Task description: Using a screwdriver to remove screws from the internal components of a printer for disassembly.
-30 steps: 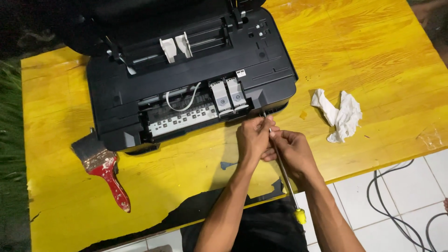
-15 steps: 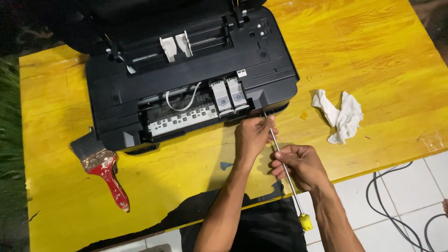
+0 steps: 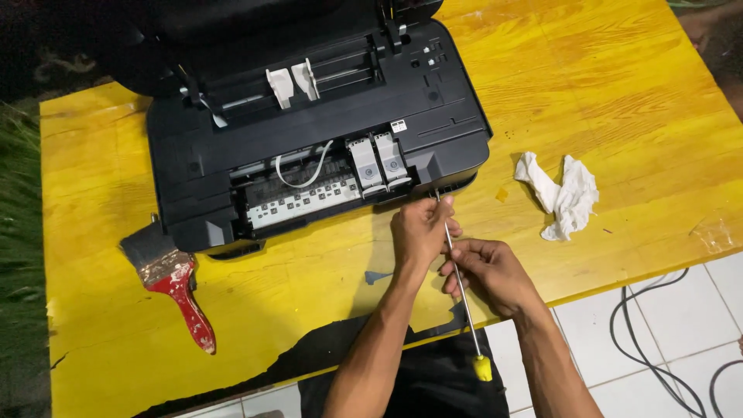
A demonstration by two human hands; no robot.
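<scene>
Screwdriver (image 3: 458,267), long-shafted with a yellow handle end, lies aslant from the front edge of the opened black printer (image 3: 309,124) back toward the person; left hand (image 3: 418,232) pinches the shaft near the tip, apparently steadying it; right hand (image 3: 491,275) is clamped round the shaft lower down. Red-handled paintbrush (image 3: 174,282) and crumpled white cloth (image 3: 565,193) rest on the yellow table (image 3: 619,101), well apart.

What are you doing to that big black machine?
A person is working on an opened black printer on a yellow table. Both hands hold a long thin screwdriver: the left hand near the tip, the right hand on the shaft. The tip sits at the printer's front edge. A red-handled paintbrush and a crumpled white cloth lie nearby.
</scene>
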